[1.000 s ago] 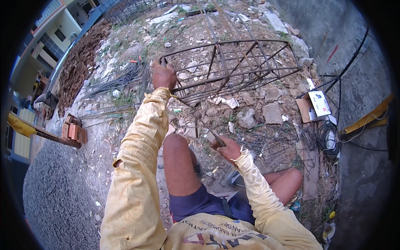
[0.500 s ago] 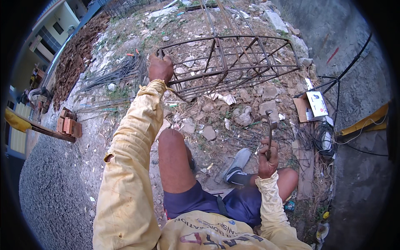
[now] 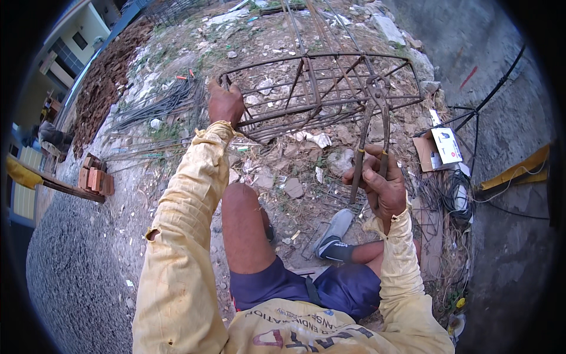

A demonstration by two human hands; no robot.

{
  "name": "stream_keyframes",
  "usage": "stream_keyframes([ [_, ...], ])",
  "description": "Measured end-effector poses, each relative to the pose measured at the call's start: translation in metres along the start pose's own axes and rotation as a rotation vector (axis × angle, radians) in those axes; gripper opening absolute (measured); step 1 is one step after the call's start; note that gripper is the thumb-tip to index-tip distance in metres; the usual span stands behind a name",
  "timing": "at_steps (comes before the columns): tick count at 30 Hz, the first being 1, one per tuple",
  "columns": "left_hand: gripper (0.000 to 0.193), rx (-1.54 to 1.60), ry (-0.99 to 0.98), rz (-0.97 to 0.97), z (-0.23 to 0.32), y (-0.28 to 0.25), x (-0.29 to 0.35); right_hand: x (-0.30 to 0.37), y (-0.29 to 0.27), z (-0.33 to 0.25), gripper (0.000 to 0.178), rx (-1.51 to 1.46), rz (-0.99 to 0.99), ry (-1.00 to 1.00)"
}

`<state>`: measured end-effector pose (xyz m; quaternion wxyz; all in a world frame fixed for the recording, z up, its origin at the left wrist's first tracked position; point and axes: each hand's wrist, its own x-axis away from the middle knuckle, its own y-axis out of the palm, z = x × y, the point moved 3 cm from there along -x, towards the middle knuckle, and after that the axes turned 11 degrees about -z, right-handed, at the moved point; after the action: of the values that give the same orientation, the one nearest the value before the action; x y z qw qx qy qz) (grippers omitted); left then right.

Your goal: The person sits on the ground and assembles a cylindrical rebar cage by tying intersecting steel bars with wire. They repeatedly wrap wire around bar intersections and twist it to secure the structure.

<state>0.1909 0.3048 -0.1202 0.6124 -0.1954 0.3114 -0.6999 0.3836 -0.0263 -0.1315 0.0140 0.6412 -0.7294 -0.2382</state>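
Observation:
A rebar cage point(image 3: 318, 88) of rusty long bars and bent stirrups lies across the ground ahead. My left hand point(image 3: 226, 105) is closed round its left end, by the corner of the end stirrup; what the fingers cover is hidden. My right hand point(image 3: 382, 183) holds a pair of steel pincers point(image 3: 367, 131) by the handles, which stand apart. Their jaws point away from me and overlap the right part of the cage in the picture. Whether they touch a bar, I cannot tell.
Thin rods point(image 3: 159, 109) lie in a bundle at left, near stacked bricks point(image 3: 96, 177) and a gravel heap point(image 3: 76, 253). At right are an opened cardboard box point(image 3: 445, 146), a coil of black wire point(image 3: 458, 197) and a grey wall point(image 3: 471, 35). Rubble covers the ground between.
My right hand has moved up a little, and the pincers have swung toward the cage with their handles spread. My left hand stays at the cage's left end.

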Motion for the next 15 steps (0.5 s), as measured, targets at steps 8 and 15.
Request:
stream_keyframes([
  [8, 0.064, 0.002, 0.003, 0.024, 0.004, -0.001, 0.016, -0.009, -0.034, 0.063, 0.04, 0.585, -0.223, 0.349],
  [15, 0.058, 0.059, 0.077, 0.047, -0.007, 0.005, 0.007, -0.031, -0.032, 0.051, 0.044, 1.201, -0.36, 0.068],
])
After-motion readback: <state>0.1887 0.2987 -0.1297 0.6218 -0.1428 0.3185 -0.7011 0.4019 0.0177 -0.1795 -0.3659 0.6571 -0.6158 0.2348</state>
